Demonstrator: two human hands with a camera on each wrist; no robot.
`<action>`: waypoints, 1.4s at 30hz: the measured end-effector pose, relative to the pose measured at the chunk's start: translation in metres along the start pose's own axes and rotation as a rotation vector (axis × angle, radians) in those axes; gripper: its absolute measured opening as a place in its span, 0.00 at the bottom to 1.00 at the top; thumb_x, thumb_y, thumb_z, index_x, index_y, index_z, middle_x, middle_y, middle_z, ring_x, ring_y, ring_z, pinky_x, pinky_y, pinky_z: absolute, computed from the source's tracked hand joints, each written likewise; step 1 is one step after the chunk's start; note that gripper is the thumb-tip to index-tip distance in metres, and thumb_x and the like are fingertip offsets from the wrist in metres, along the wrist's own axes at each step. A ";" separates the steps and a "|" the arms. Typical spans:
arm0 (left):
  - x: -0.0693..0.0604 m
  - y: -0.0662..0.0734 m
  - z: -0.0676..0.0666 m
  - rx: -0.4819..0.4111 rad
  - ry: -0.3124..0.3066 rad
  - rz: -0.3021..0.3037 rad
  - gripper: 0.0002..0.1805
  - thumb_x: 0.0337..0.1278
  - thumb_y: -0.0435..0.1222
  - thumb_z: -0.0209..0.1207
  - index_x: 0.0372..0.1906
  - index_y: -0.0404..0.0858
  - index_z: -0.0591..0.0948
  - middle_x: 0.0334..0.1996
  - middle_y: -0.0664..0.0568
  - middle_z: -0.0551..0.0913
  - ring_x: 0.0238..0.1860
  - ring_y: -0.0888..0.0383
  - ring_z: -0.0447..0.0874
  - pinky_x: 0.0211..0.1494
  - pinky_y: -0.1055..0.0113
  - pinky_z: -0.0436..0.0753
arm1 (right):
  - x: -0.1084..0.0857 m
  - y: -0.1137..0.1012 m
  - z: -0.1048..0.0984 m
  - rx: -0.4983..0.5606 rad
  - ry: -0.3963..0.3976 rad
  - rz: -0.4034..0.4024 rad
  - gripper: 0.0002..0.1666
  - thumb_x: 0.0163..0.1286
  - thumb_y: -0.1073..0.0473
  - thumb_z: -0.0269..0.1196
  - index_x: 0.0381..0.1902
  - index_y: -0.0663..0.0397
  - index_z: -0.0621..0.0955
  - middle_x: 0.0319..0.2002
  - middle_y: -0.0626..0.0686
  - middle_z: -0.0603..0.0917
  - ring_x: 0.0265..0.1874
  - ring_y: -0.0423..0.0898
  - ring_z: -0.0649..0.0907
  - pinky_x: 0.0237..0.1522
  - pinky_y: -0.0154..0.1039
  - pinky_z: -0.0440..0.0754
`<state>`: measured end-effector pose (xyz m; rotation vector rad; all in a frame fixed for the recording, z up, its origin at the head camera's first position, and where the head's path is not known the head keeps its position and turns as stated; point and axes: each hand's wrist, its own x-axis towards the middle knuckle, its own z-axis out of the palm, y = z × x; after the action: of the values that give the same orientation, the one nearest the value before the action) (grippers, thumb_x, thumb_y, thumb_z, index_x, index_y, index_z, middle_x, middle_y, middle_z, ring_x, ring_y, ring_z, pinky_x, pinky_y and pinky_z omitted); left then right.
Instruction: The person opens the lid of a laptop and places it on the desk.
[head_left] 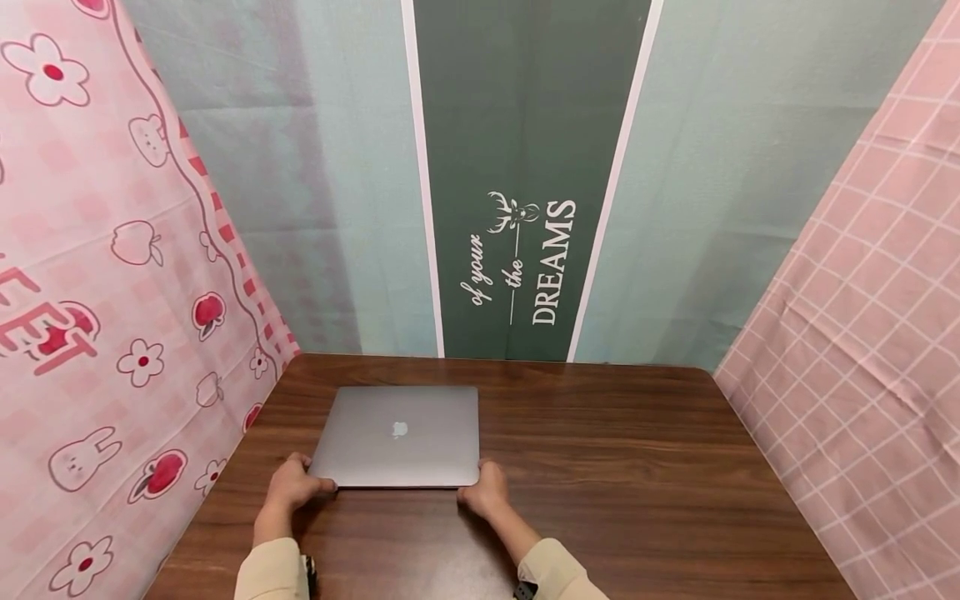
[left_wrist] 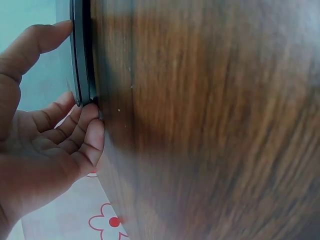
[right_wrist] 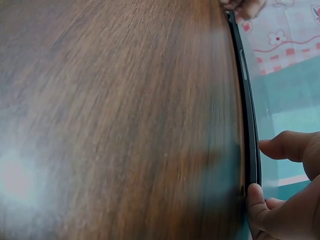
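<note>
A closed grey laptop with a logo on its lid lies flat on the left part of the table. My left hand grips its near left corner, thumb at the front edge. At the near right corner, my right hand holds it the same way. The left wrist view shows the laptop's dark edge between the thumb and bent fingers of the left hand. In the right wrist view, fingers of the right hand touch the laptop's edge; some fingertips are hidden.
The brown wooden table extends to the right of the laptop. Behind it hangs a green curtain with white lettering. A pink patterned cloth hangs at the left and a pink checked cloth at the right.
</note>
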<state>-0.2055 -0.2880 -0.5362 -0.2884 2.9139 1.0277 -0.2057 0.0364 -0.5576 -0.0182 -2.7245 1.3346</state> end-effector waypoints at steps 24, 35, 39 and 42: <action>-0.007 0.014 0.015 -0.023 -0.022 0.041 0.37 0.23 0.36 0.73 0.45 0.23 0.70 0.37 0.32 0.78 0.39 0.40 0.76 0.46 0.47 0.73 | -0.010 0.018 -0.034 0.040 -0.051 0.021 0.22 0.30 0.72 0.70 0.30 0.71 0.80 0.24 0.56 0.83 0.27 0.48 0.78 0.32 0.41 0.77; -0.013 0.023 0.025 -0.058 -0.012 0.061 0.37 0.23 0.36 0.75 0.44 0.24 0.70 0.36 0.33 0.78 0.38 0.41 0.76 0.45 0.48 0.74 | -0.010 0.031 -0.040 -0.007 -0.005 0.038 0.26 0.30 0.71 0.71 0.33 0.72 0.76 0.24 0.53 0.77 0.28 0.51 0.77 0.34 0.43 0.77; -0.014 0.026 0.030 -0.055 -0.010 0.073 0.37 0.23 0.37 0.75 0.44 0.24 0.70 0.36 0.33 0.78 0.38 0.41 0.76 0.45 0.48 0.74 | -0.010 0.034 -0.046 -0.047 -0.020 0.037 0.27 0.32 0.70 0.72 0.35 0.73 0.76 0.24 0.54 0.77 0.29 0.52 0.77 0.34 0.44 0.77; -0.017 0.031 0.034 -0.060 -0.007 0.079 0.37 0.22 0.37 0.74 0.44 0.24 0.71 0.35 0.33 0.79 0.37 0.41 0.77 0.44 0.48 0.74 | -0.011 0.036 -0.054 -0.058 -0.034 0.048 0.29 0.32 0.69 0.73 0.36 0.74 0.76 0.25 0.55 0.78 0.29 0.52 0.78 0.35 0.45 0.77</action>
<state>-0.1957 -0.2406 -0.5425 -0.1723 2.9140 1.1259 -0.1907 0.0999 -0.5541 -0.0664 -2.8074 1.2784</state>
